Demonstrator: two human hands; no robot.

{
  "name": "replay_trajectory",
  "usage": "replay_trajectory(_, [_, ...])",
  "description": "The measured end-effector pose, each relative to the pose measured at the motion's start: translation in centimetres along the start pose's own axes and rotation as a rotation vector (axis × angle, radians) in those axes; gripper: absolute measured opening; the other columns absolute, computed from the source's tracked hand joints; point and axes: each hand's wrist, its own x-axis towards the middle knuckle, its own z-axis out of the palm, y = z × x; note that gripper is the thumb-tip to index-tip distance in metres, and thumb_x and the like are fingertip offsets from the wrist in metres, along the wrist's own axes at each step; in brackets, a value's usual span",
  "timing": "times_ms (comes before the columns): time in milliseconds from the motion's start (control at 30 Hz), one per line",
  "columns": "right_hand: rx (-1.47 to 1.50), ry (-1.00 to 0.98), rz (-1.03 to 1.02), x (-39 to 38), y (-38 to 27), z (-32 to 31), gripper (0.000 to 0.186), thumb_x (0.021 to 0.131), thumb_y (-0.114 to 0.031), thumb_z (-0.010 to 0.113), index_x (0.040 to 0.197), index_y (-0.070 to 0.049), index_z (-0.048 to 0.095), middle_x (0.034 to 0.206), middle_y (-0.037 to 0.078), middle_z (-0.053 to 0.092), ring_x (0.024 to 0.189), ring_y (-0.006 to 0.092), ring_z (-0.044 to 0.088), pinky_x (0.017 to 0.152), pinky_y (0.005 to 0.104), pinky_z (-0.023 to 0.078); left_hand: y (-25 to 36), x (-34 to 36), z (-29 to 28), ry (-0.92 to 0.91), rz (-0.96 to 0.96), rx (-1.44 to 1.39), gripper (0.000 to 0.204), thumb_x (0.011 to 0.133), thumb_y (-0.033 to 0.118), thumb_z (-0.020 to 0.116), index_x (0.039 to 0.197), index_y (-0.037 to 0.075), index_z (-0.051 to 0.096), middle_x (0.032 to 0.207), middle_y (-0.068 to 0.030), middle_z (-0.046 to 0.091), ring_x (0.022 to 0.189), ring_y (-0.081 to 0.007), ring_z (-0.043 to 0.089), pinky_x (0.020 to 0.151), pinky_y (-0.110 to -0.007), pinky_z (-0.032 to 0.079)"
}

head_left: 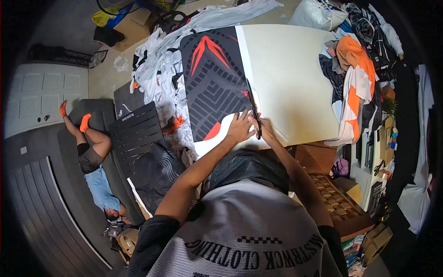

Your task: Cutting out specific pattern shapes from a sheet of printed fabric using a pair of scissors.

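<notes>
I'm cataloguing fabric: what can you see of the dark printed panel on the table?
The panel looks like thin fabric, dark grey with black dashes, a red chevron toward the far end, a red patch at lower left and white margins. It lies mostly flat on the left of the pale table. The left hand rests on its white near margin; dark scissors run along its right edge.

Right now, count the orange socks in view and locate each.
2, both on the person on the sofa: one orange sock nearer the white door, the other sock farther from it. Loose ones may be hidden.
</notes>
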Motion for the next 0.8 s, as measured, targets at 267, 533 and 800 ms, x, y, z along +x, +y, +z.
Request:
replay_trajectory(267, [0.034, 0.001, -0.013, 0.2, 0.6, 0.2, 0.044, 0.088, -0.043, 0.066, 0.068, -0.004, 0.063, 0.06, 0.002, 0.052, 0.057, 0.0098, 0.047, 0.05, 0.0234, 0.036, 0.1, 0.2, 0.0, 0.051, 0.025, -0.036, 0.07, 0.089, 0.049, 0.049, 0.149, 0.017, 0.035, 0.145, -0.0097, 0.04, 0.139, -0.0304, 0.03, 0.096, -0.042, 0.032])
replay_trajectory(533, [0.044, -0.004, 0.003, 0.6, 1.0, 0.3, 0.043, 0.088, -0.041, 0.067, 0.07, -0.003, 0.064, 0.06, 0.001, 0.052, 0.056, 0.0097, 0.047, 0.05, 0.0233, 0.036, 0.0, 0.3, -0.4, 0.001, 0.009, -0.07, 0.07, 0.088, 0.047, 0.05, 0.15, 0.017, 0.035, 0.148, -0.0095, 0.038, 0.14, -0.0296, 0.03, 0.095, -0.042, 0.033])
replay_trajectory(800, [0.028, -0.02, 0.016, 1.1, 0.8, 0.8, 0.042, 0.088, -0.039, 0.067, 0.072, -0.001, 0.064, 0.06, 0.001, 0.052, 0.056, 0.0096, 0.046, 0.05, 0.0232, 0.035, -0.2, 0.2, -0.4, 0.022, 0.025, -0.058, 0.069, 0.087, 0.045, 0.051, 0.148, 0.016, 0.038, 0.152, -0.0075, 0.036, 0.138, -0.0285, 0.035, 0.094, -0.04, 0.033])
